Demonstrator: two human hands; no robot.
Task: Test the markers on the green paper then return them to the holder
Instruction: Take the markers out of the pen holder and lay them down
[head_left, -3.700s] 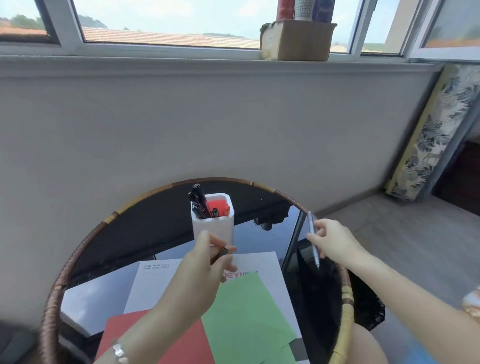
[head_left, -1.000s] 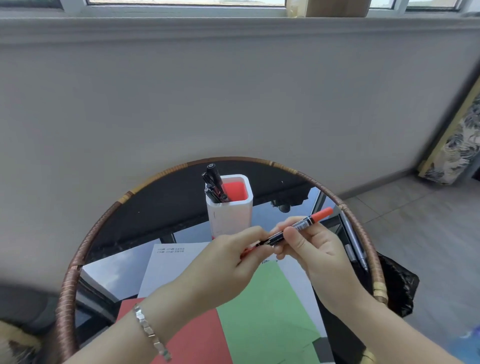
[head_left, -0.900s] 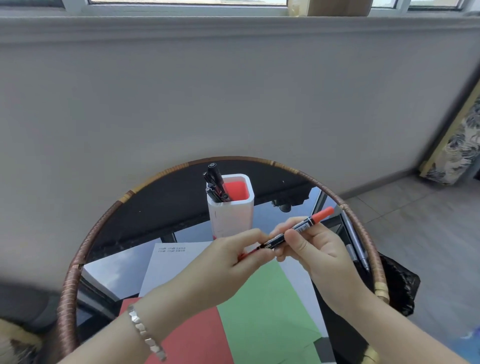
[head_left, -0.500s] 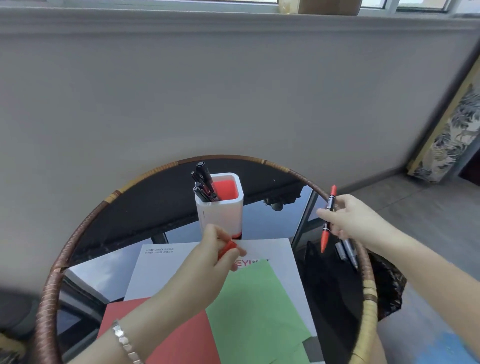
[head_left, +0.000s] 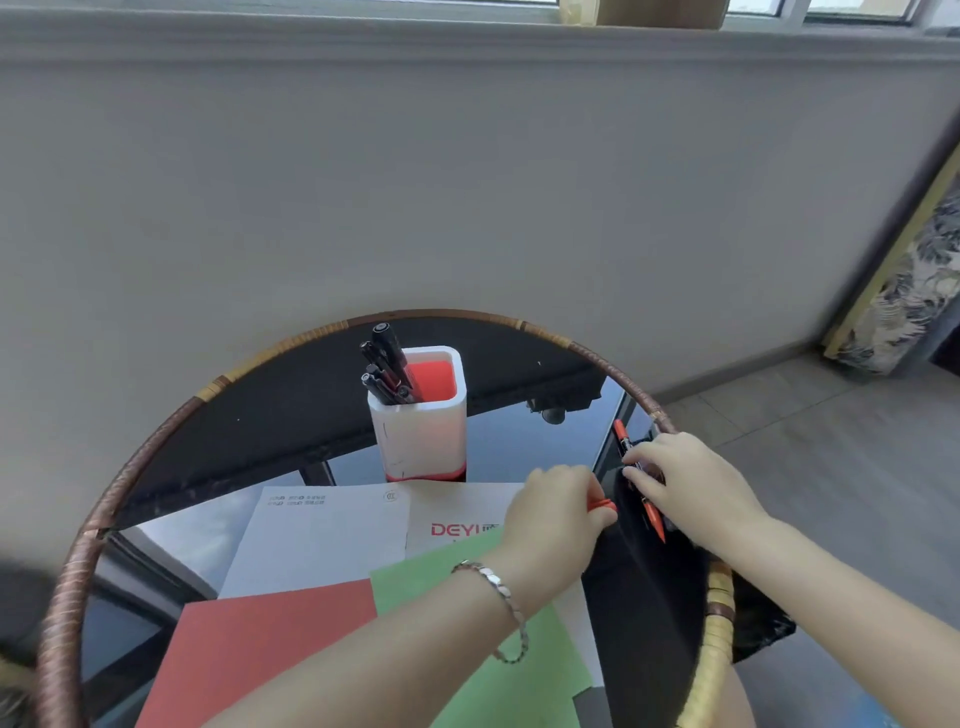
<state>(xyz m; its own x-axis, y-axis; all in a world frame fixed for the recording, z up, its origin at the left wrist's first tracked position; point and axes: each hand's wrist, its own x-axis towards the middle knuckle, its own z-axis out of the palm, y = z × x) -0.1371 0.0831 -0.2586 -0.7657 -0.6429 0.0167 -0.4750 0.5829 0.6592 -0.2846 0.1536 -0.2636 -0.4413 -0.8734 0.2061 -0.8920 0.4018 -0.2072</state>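
While my left hand (head_left: 553, 519) pinches the small red cap (head_left: 602, 505) between thumb and fingertip, my right hand (head_left: 693, 483) clamps the black-barrelled marker with orange ends (head_left: 653, 514) by its middle, low at the right edge of the round glass table with a rattan rim (head_left: 291, 344). I judge this the uncapping step; next the bared tip must swing left onto the green paper sheet (head_left: 410, 582). The marker's long axis runs far to near (slanting slightly rightward), tip nearest me, right of the white square holder with red lining (head_left: 421, 431).
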